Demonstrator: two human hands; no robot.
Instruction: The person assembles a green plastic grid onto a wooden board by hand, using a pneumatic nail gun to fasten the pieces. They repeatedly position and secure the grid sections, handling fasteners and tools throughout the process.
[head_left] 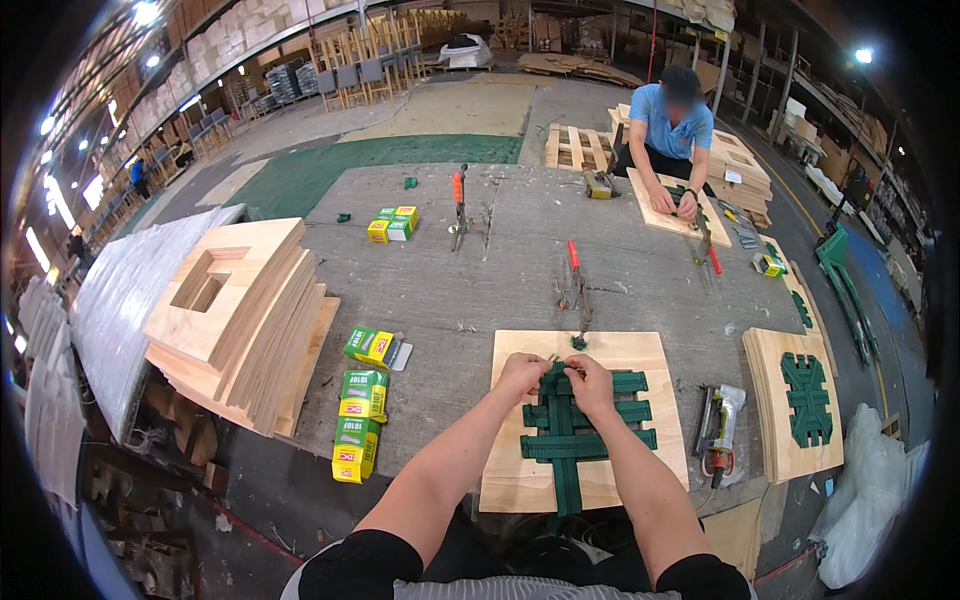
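In the head view, the left hand [523, 376] and right hand [592, 387] pinch the dark-green woven webbing straps [564, 440] near the square pale wooden board's [510, 478] far edge. They look light, soft, pliable, best gripped at loose ends.

Distant chairs [372, 71] and a green pallet jack [832, 250]

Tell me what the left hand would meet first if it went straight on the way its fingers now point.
The lengthwise green webbing strap, near its upper end; the left hand is right at it, though contact is hard to judge. Just beyond, the right hand probably comes next.
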